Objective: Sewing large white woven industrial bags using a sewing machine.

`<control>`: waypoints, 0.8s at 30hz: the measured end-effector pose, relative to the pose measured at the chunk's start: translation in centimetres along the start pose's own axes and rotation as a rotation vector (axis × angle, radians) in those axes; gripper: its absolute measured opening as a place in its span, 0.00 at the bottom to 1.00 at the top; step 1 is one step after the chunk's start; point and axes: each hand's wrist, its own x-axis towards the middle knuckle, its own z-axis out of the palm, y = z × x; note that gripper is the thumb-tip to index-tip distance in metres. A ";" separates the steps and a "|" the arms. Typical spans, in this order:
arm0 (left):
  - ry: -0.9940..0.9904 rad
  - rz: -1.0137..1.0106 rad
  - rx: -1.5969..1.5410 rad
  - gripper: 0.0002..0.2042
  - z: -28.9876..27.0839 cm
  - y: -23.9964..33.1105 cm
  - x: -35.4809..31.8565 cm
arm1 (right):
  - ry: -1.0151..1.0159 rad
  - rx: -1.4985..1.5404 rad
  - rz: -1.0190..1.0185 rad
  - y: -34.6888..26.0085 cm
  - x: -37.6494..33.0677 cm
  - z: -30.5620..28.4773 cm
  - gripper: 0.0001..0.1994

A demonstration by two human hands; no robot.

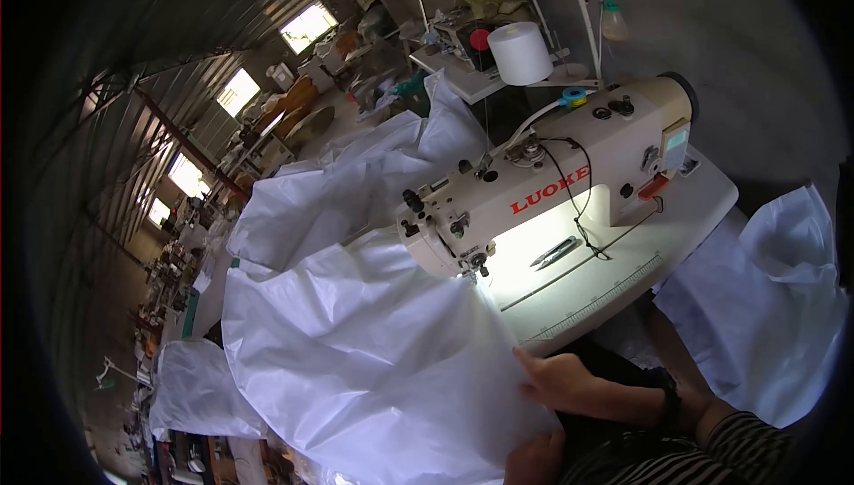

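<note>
The right hand lies flat, fingers spread, on the white sheet's edge near the desk's front edge. The left hand touches the sheet; its grip is hidden.

The room is dim, and most daylight comes from a row of small windows far off on the left, which are blown out to white. A lamp under the sewing machine throws a hard bright patch on the table and glare on the white fabric beside it. The near hands lie in shadow. Straight lines bend toward the black round rim, and the far left corner looks soft, perhaps blurred.
</note>
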 end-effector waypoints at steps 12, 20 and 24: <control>0.081 -0.053 0.215 0.02 -0.1 -7.9 7.6 | 0.007 -0.133 0.012 0.9 6.5 3.2 0.20; 0.199 -0.065 0.081 0.10 -1.2 -7.1 8.8 | -0.042 -0.190 -0.005 3.1 11.2 3.4 0.24; 0.493 -0.202 -0.102 0.15 0.7 -8.1 1.9 | 0.106 0.099 -0.038 2.8 3.4 -0.8 0.21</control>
